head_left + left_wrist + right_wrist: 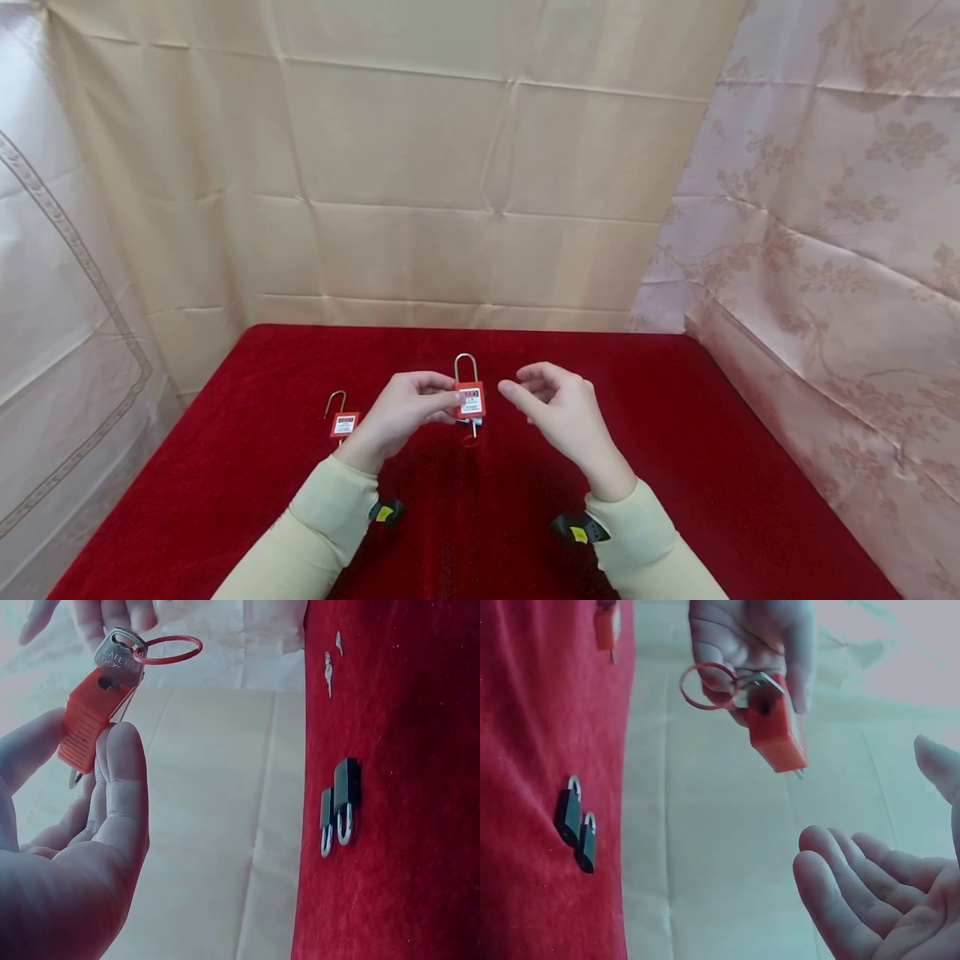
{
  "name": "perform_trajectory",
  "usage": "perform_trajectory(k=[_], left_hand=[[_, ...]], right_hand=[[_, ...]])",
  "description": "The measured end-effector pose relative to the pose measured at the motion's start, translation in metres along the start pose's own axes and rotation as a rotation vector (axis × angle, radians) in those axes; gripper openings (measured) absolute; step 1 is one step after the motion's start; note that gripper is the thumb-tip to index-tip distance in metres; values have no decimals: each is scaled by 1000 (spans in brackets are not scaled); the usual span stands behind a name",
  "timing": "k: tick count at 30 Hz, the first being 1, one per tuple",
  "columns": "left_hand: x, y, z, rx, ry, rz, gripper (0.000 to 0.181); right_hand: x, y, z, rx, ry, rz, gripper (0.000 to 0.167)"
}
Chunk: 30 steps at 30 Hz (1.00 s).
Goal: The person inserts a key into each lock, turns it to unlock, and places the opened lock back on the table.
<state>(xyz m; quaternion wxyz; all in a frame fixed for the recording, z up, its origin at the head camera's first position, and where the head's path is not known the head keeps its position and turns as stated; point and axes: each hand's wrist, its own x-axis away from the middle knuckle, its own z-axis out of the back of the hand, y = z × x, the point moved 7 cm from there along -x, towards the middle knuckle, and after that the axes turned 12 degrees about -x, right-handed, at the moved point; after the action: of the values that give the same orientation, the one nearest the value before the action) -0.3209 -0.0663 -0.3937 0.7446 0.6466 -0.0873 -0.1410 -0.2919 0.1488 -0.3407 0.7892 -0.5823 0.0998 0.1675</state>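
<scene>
A red padlock [470, 400] with a white label is held up by my left hand [405, 410], pinched at its body between thumb and fingers. Its long metal shackle points upward. A silver key [120, 660] on a red ring [174, 650] sits at the keyhole end of the lock. My right hand [564, 412] hovers a short way to the right, fingers loosely bent and apart from the lock; it holds nothing. Left of my left hand lies another red padlock [345, 425], its shackle swung out, partly hidden at the bottom by that hand.
Two black padlocks [346, 784] lie side by side on the red cloth-covered table [675, 500]. Small keys [328, 673] lie apart from them in the left wrist view. Curtains [405, 150] hang behind and at both sides of the table.
</scene>
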Motion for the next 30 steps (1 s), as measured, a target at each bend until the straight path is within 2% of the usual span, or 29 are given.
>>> perform_trajectory(k=[6,11,17,25,30], left_hand=[[3,3,-9,16,-19,-6,30],[3,1,-16,16,-41,2,30],[3,-1,-22,-1,-68,10,32],[5,0,-32,-29,-103,-3,31],[7,0,-38,-50,-135,-2,29]], right_hand=[[-3,5,8,-196,-19,-39,37],[-5,9,8,-291,-38,-71,33],[-8,18,5,-359,-55,-102,32],[-11,36,-2,-392,-105,-144,28],[-13,43,-7,-421,-148,-128,27]])
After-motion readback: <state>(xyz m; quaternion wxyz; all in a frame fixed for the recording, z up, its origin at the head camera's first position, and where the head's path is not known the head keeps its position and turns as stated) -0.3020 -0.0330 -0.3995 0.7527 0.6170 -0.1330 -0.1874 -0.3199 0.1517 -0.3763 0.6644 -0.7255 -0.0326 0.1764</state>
